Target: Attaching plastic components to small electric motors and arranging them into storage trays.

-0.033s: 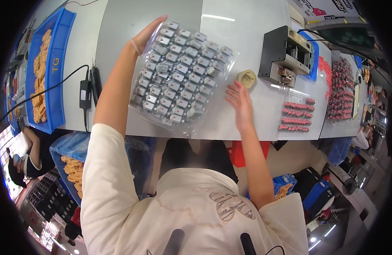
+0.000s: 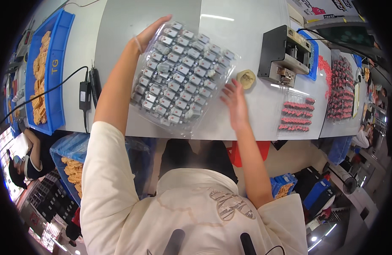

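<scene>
A clear plastic tray filled with rows of small grey-and-white parts, each with a red dot, lies tilted on the table before me. My left hand grips its far left edge; some of those fingers are hidden behind the rim. Just off the tray's right side is my right hand, its fingers spread and holding nothing. Past those fingertips sits a small round yellowish piece with a hollow in its top.
A blue bin of tan pieces stands at left, beside a black cord adapter. On the right are a dark boxy machine and a smaller clear tray of pink-and-dark parts. A bagged bin stands below the table.
My right hand has moved slightly left, closer to the tray. The tray's far end has shifted a little to the right, along with my left hand.
</scene>
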`<state>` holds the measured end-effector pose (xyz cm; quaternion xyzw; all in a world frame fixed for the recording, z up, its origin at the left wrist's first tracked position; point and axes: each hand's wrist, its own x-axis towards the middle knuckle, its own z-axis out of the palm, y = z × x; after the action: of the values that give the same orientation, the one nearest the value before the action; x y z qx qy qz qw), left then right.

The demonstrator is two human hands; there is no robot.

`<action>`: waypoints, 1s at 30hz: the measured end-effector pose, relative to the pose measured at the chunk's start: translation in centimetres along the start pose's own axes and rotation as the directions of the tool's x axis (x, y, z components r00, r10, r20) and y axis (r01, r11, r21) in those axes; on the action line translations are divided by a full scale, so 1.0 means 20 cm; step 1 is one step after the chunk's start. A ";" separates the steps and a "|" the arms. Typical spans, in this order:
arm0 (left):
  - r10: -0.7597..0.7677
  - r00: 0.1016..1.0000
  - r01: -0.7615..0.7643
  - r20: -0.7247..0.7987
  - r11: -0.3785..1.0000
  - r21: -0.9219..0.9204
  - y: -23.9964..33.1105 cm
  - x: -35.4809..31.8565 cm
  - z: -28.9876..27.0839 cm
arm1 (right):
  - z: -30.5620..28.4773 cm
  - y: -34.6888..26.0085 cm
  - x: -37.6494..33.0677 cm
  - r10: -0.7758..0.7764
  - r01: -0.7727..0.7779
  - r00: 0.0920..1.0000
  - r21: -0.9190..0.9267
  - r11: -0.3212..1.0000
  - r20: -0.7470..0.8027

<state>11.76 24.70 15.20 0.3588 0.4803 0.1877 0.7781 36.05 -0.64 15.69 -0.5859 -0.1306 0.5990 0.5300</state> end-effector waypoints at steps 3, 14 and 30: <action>-0.125 0.985 0.113 0.116 0.988 0.102 0.08 0.05 0.14 | 0.20 0.07 -0.12 0.128 -0.130 0.992 0.246 0.961 0.022; -0.294 0.889 0.023 0.351 0.794 0.607 0.11 0.17 0.52 | 0.19 0.33 -0.36 0.296 -0.201 0.954 0.642 0.740 -0.043; -0.439 0.816 -0.158 0.376 0.456 0.876 -0.01 0.06 0.98 | -0.05 0.30 -0.66 0.439 -0.460 0.887 0.203 0.864 0.143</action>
<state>29.56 18.04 19.79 0.7004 0.2870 -0.2688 0.5957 30.84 -13.90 18.18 -0.5060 0.0560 0.7434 0.4338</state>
